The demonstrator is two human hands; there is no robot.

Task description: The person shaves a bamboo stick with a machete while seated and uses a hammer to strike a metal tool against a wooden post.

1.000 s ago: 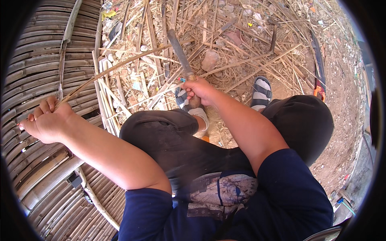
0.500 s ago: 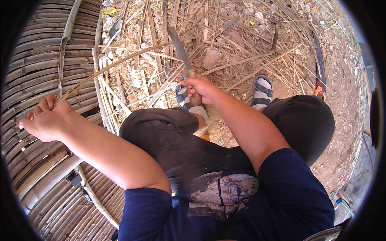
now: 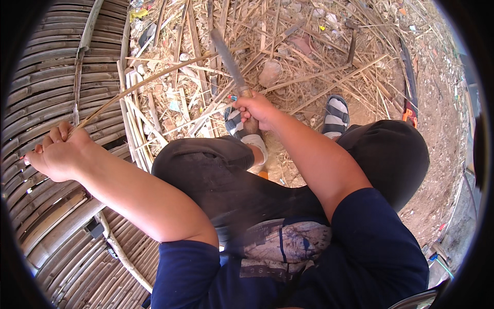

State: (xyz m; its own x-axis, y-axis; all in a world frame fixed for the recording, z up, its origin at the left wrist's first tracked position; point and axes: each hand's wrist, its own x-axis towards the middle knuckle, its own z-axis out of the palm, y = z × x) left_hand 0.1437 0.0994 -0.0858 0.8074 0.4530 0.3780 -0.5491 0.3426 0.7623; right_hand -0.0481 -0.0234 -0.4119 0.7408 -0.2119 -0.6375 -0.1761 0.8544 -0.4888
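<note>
At the left of the frame, beyond a curved surface of greyish-brown bamboo slats [image 3: 46, 87], a person's left hand [image 3: 59, 154] stretches out with its fingers folded over one end of a long, thin, brown strip of what looks like bamboo [image 3: 149, 81]. The strip slants from there toward the upper centre, above a sheaf of pale split lengths [image 3: 135, 131] lying beside the slats. At upper centre it meets the line of a long grey-bladed knife with a brown wooden handle [image 3: 232, 67]; whether edge and strip touch cannot be told from this angle. The right hand [image 3: 256, 110], near the frame's centre, wraps its fingers tightly around that handle just above a foot in a grey banded sandal [image 3: 234, 122]. The step in hand appears to be paring or smoothing the strip, and the next move would seem to call for a firm left grip and a steady, shallow blade angle, clear of the legs. Farther right, a dark-headed hammer with a brown handle [image 3: 352, 46] rests on straw-coloured shavings, and a long dark saw with an orange handle [image 3: 409, 85] lies by bare brown earth.
</note>
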